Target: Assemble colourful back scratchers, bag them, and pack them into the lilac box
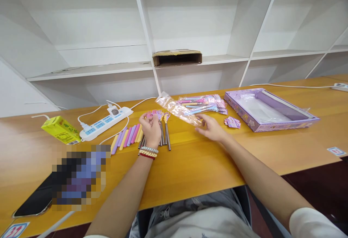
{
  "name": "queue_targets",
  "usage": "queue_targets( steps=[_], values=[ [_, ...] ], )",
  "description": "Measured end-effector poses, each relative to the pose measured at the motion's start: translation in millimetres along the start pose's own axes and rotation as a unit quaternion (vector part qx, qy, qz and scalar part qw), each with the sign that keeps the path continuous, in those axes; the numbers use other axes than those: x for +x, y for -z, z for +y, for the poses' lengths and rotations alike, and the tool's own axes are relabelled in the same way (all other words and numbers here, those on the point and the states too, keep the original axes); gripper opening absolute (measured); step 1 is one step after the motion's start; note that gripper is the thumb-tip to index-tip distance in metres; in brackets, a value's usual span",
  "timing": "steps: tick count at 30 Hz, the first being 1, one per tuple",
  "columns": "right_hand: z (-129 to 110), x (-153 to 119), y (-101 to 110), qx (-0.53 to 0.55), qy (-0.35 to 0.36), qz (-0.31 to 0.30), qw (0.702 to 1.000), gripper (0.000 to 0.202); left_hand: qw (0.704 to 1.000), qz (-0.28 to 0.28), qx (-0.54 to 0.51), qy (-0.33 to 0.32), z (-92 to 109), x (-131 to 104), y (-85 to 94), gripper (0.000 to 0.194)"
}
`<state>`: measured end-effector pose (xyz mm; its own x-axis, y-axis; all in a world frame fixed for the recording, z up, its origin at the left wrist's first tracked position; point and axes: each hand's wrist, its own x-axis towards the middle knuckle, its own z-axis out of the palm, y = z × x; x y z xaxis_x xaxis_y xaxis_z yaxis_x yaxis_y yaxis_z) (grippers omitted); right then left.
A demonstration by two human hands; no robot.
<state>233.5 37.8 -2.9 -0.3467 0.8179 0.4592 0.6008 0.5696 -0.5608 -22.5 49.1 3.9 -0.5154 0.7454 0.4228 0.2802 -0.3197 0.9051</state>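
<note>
In the head view my right hand pinches the lower end of a clear plastic bag, which slants up to the left above the table. My left hand has its fingers curled closed over a row of metal rods with small coloured hand-shaped heads, like back scratchers. A bit of pink shows at its fingertips; whether it is held I cannot tell. Left of that hand lies a row of pink, purple and yellow handle tubes. Beyond the bag are several filled clear packets with pink, yellow and blue contents.
An open purple box stands at the right, beside small purple cards. On the left are a white power strip with cables, a yellow drink carton and a dark phone, partly blurred over. A cardboard box sits on the shelf.
</note>
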Motion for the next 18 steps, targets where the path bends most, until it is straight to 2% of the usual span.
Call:
queue_targets(
  steps=[4, 6, 9, 12, 15, 18],
  values=[
    [21.4, 9.5, 40.6, -0.043, -0.102, 0.141, 0.984, 0.047, 0.981, -0.082, 0.155, -0.079, -4.0, -6.6, 0.9, 0.039],
    [35.2, 13.2, 70.7, -0.103, -0.168, 0.172, 0.965, 0.046, 0.96, -0.131, 0.223, -0.104, -5.8, -9.1, 0.8, 0.033],
    [59.7, 10.7, 119.5, -0.201, -0.266, 0.175, 0.926, 0.046, 0.932, -0.182, 0.288, -0.122, -8.1, -10.5, -0.2, 0.026],
    [87.4, -1.0, 158.2, -0.279, -0.357, 0.163, 0.877, 0.047, 0.915, -0.197, 0.317, -0.153, -9.5, -10.4, -1.2, 0.022],
    [112.5, -13.9, 176.0, -0.305, -0.433, 0.112, 0.841, 0.044, 0.905, -0.187, 0.336, -0.183, -9.6, -10.8, -1.6, 0.019],
    [129.2, -21.9, 176.1, -0.301, -0.473, 0.066, 0.826, 0.036, 0.894, -0.184, 0.361, -0.19, -9.6, -11.9, -1.4, 0.016]
  ],
)
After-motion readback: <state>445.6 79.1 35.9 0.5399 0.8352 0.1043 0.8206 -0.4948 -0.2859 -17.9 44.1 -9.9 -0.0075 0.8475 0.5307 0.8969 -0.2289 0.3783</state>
